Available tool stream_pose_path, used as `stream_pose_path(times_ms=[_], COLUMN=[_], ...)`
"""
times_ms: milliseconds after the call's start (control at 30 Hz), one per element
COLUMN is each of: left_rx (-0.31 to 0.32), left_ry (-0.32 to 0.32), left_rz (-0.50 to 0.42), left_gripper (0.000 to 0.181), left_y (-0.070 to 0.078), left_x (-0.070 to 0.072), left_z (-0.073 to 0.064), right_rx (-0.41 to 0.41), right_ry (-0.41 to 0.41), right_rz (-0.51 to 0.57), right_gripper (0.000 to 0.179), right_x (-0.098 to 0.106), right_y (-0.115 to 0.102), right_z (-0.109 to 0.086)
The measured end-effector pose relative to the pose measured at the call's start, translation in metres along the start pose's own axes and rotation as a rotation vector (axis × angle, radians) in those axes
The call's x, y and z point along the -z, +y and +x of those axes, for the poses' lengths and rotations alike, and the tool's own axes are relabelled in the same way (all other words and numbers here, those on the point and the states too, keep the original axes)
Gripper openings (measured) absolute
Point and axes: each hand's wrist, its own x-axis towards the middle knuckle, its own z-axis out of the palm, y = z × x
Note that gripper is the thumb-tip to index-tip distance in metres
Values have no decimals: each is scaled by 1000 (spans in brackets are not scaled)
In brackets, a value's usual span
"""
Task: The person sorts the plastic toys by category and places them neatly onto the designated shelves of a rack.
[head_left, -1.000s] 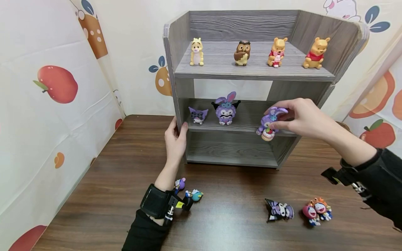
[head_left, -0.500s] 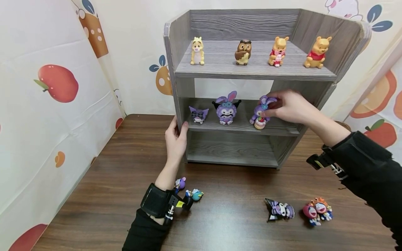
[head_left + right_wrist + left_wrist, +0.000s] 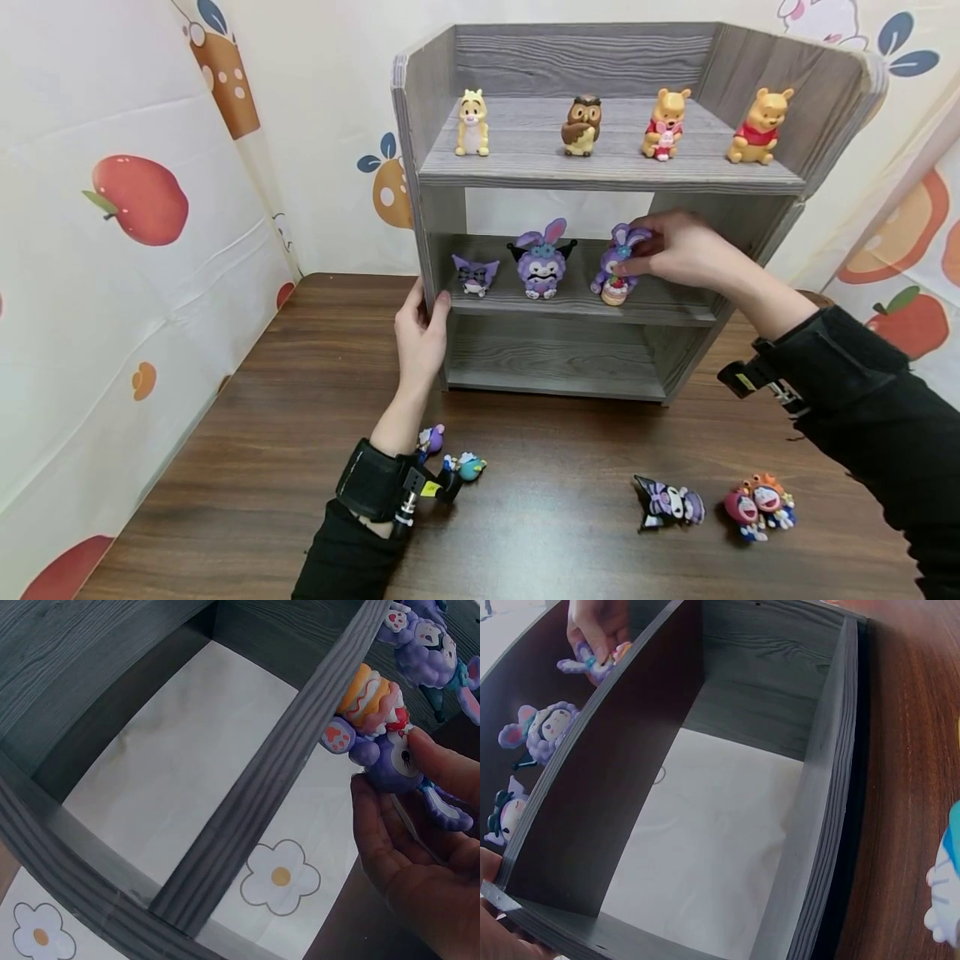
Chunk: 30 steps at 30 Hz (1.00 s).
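My right hand pinches a purple bunny figurine by its head, between thumb and fingers. The figurine stands upright at the front of the middle shelf, its cake by the shelf edge; in the right wrist view its cake and face show. My left hand grips the left side panel of the grey wooden shelf unit, thumb in front and fingers around the edge. To the left of the bunny sit a fluffy purple figurine with bunny ears and a small purple figurine with pointed ears.
On the top shelf stand a yellow rabbit figurine, an owl and two bear figurines. A black-and-purple figurine and a red-and-orange pair lie on the wooden table. Small figurines are by my left wrist.
My right hand has carried the bunny figurine leftward and inward, from in front of the shelf edge onto the middle shelf. The left hand has stayed on the side panel.
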Motion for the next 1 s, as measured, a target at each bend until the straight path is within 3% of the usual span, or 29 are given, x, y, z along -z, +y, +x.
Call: stream_pose_path(times_ms=[133,467,833,1000], left_rx=[9,26,26,23], left_ry=[0,-9,-16,-15], left_rz=[13,4,1,-4], left_gripper=[37,38,38,39], left_y=[8,9,9,8], left_x=[-1,-1,-1,-1], left_z=[-1,-2,-2,-2], right_rx=[3,38,129,282], right_ry=[-13,-7,326,449], right_rz=[19,70,-95,-171], right_gripper=[42,55,41,24], right_x=[0,2,2,-6], right_y=[1,3,-5,-7], right_z=[1,-6,-48,-69])
